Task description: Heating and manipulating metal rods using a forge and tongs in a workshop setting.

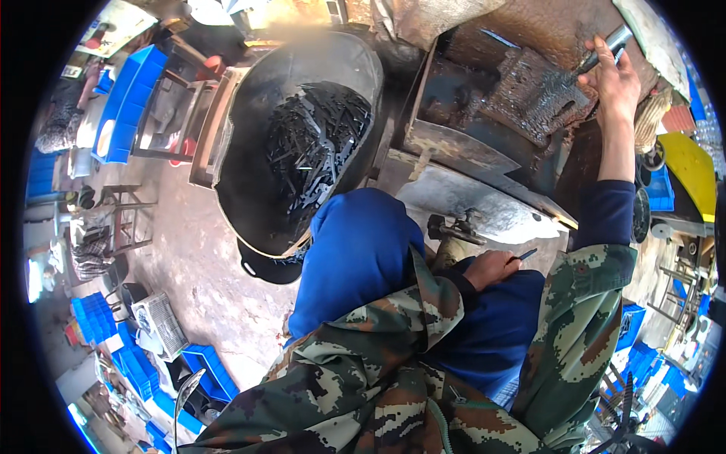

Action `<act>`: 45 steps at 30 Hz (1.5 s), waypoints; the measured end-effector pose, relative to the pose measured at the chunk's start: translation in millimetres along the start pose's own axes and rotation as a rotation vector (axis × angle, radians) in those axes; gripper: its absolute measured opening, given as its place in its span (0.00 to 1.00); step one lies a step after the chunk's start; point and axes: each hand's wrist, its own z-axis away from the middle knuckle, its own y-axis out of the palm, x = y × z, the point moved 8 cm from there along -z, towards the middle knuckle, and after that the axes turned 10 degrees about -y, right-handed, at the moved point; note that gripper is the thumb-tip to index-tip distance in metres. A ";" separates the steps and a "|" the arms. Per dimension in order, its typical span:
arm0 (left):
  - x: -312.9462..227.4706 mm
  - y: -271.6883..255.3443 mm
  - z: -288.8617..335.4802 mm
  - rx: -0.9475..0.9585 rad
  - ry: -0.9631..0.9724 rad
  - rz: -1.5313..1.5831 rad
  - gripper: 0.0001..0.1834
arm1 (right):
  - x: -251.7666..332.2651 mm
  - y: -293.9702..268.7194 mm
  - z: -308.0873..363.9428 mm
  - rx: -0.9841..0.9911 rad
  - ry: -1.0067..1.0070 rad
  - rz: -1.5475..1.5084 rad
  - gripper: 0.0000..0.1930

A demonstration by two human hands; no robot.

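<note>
One small dark strip (523,255) juts from the left hand (490,270), whose fingers are closed around it, just over the person's blue-clad right leg (488,329). Farther out, the right hand (616,82) has its fingers wrapped around a tool with a shiny cylindrical end (621,37), beside a wet, brown-coated block (525,94) in a grimy metal tray (461,144). Left of that, a big dark tub (248,144) holds a heap of dark strips (321,147); blue bins (208,371) sit on the floor (185,261) beyond.

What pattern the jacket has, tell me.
The jacket is green, brown and cream camouflage, in the head view.
</note>
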 end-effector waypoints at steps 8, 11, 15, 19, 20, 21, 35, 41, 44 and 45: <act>-27.3 -12.6 6.3 0.001 0.206 0.025 0.19 | 4.0 -0.3 2.5 -0.020 0.005 -0.002 0.18; 4.1 19.4 -2.9 0.322 0.013 0.290 0.19 | 0.9 0.9 -1.0 -0.014 0.010 0.002 0.16; 21.6 46.5 -13.5 0.550 -0.173 0.469 0.22 | -11.2 1.5 -5.5 0.025 0.035 -0.039 0.16; 21.4 49.4 -21.0 0.493 -0.193 0.463 0.23 | -11.6 3.0 -3.9 0.016 0.012 -0.080 0.16; 19.1 51.0 -20.9 0.524 -0.184 0.478 0.24 | -12.5 2.4 -4.0 0.017 0.018 -0.088 0.16; 16.9 52.9 -21.4 0.554 -0.173 0.492 0.25 | -12.3 2.1 -4.9 0.018 0.021 -0.098 0.16; 2.6 24.9 -26.1 0.262 -0.253 0.193 0.34 | -16.2 -2.5 -6.3 0.020 0.001 -0.091 0.14; 1.0 22.5 -34.3 0.188 -0.141 0.093 0.34 | -7.0 6.8 -2.3 -0.017 0.012 -0.125 0.16; -3.4 22.8 -36.0 0.207 -0.117 0.029 0.34 | -2.4 5.2 -7.0 0.042 -0.135 -0.085 0.09; -4.3 19.1 -36.0 0.187 -0.088 0.017 0.35 | -6.2 7.0 -8.4 0.054 -0.104 -0.073 0.09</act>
